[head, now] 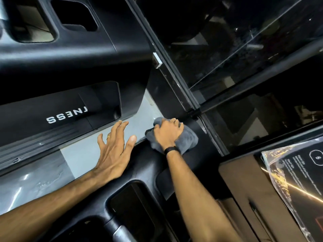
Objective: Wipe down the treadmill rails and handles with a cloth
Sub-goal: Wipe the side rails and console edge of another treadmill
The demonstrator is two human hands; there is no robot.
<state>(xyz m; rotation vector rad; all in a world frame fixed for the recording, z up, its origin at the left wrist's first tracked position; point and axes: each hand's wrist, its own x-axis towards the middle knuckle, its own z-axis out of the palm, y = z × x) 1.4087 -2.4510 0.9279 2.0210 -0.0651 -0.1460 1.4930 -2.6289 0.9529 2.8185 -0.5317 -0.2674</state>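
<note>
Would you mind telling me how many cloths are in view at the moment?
1. The grey cloth is bunched under the right hand, pressed on the black treadmill rail. The left hand holds none. Others may be hidden out of view.

Head view, steeply downward (close).

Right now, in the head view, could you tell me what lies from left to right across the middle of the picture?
White lettering on the treadmill → left hand, fingers spread → grey cloth gripped by the right hand → plastic-wrapped panel.
</note>
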